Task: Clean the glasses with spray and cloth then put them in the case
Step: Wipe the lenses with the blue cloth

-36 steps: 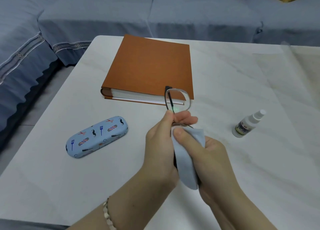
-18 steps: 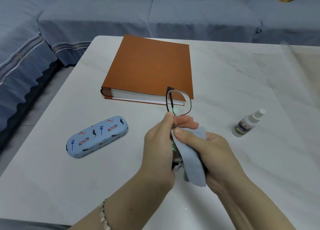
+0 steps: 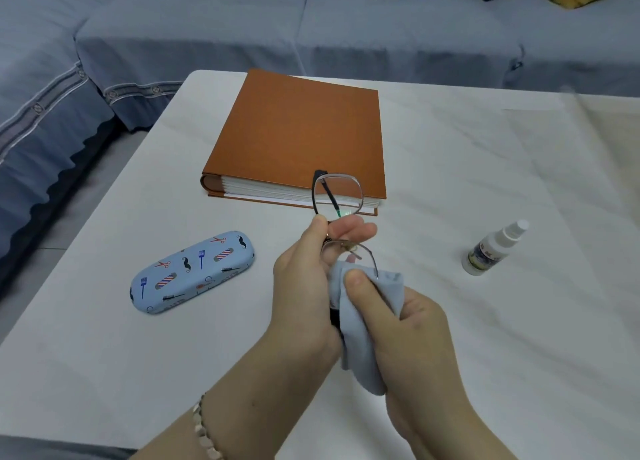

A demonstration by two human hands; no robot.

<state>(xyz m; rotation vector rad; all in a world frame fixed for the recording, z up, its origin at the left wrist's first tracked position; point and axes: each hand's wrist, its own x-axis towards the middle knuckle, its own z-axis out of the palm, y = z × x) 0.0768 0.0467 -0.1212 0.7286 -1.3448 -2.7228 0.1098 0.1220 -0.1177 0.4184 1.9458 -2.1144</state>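
My left hand (image 3: 304, 279) pinches the thin-framed glasses (image 3: 337, 196) at the bridge and holds them upright above the white table (image 3: 485, 189). One lens stands free above my fingers. My right hand (image 3: 394, 317) presses a pale blue cloth (image 3: 360, 341) around the lower lens, thumb on top, so that lens is mostly hidden. A closed light-blue glasses case (image 3: 192, 272) with barber motifs lies on the table to the left of my hands. The small white spray bottle (image 3: 491, 250) lies tilted on the table to the right.
A thick orange-brown album (image 3: 298, 137) lies closed at the middle back of the table, just behind the glasses. A blue-grey sofa (image 3: 242, 26) wraps around the far and left sides. The table's left edge drops to the floor.
The glasses have turned so the upper lens faces me more fully and the lower rim shows. My right hand with the cloth has slid a little down and to the right.
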